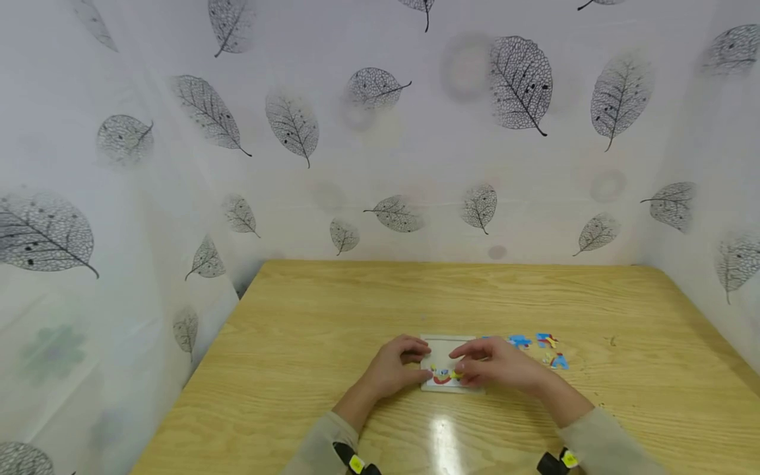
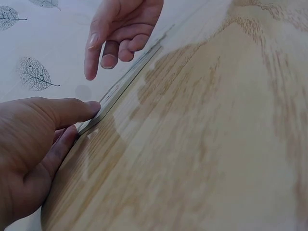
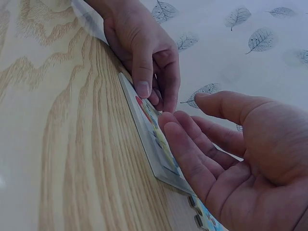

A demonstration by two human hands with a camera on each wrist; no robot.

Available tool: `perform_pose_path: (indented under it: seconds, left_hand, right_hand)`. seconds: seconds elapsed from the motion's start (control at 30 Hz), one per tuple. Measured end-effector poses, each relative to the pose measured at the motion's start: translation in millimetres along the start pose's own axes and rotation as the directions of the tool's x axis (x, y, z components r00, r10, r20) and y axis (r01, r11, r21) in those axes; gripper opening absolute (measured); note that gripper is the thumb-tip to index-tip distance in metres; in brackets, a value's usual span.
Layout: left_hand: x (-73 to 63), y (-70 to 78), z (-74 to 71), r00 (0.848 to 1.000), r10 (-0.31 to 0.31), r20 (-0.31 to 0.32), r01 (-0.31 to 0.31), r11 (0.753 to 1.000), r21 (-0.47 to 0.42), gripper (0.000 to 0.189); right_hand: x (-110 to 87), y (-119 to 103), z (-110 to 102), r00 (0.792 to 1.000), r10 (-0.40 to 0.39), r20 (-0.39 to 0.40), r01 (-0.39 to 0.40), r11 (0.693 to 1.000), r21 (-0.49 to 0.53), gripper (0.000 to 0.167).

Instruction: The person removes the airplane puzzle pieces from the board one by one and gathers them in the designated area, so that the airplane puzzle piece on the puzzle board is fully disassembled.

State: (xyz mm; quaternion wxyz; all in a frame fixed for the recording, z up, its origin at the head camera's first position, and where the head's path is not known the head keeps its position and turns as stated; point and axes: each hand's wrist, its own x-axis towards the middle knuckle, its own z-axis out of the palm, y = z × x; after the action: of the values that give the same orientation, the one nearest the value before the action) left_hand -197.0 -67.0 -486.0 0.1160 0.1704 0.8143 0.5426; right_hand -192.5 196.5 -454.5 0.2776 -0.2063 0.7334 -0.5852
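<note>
A small white jigsaw puzzle tray [image 1: 438, 346] lies flat on the table. Along its lower part sit puzzle pieces [image 1: 442, 379] with a red curve and yellow bits. At the tray's left side my left hand [image 1: 396, 366] holds the edge, thumb on top and fingers against the side, as the left wrist view shows. My right hand [image 1: 501, 364] is over the tray's right part. Its thumb stands apart and its fingers [image 3: 192, 163] are loosely extended, tips close to the pieces; whether they touch one cannot be told. Nothing is seen pinched in it.
Loose blue, red and yellow puzzle pieces [image 1: 519, 341] lie on the wooden table [image 1: 332, 310] to the right of the tray, some partly behind the right hand. A leaf-patterned white curtain [image 1: 356, 158] borders the table at the back and sides.
</note>
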Motion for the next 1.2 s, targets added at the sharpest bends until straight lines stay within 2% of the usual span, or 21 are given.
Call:
perform_pose_path:
  seconds: [0.23,0.4,0.63,0.87,1.03,1.2]
  left_hand:
    - [-1.3,-0.2,0.3,0.999,0.044,0.000,-0.044,0.999,-0.032,0.035]
    - [-1.7,1.1,-0.1,0.999,0.046,0.005,-0.046,0.998,-0.048,0.035]
    - [-2.2,0.9,0.5,0.998,0.057,0.020,-0.056,0.997,-0.048,0.035]
    - [-0.5,-0.2,0.0,0.994,0.107,0.011,-0.107,0.994,-0.026,0.030]
    - [-1.7,0.2,-0.1,0.993,0.113,0.016,-0.113,0.993,-0.032,0.030]
    - [-2.3,0.7,-0.4,0.995,0.094,0.015,-0.094,0.995,-0.023,0.031]
  right_hand:
    - [10.9,-1.0,7.0,0.999,-0.002,0.032,0.002,1.000,-0.005,0.043]
    - [17.9,0.3,10.7,0.999,-0.002,0.043,0.004,0.999,-0.037,0.040]
    - [20.2,0.0,16.0,0.998,0.008,0.065,-0.007,1.000,-0.014,0.040]
    - [21.3,-1.6,19.0,0.999,0.021,0.033,-0.018,0.997,-0.074,0.040]
    - [24.3,-1.4,23.6,1.000,0.014,0.002,-0.013,0.990,-0.141,0.035]
    - [28.7,-5.4,27.2,0.998,0.041,-0.045,-0.047,0.988,-0.150,0.030]
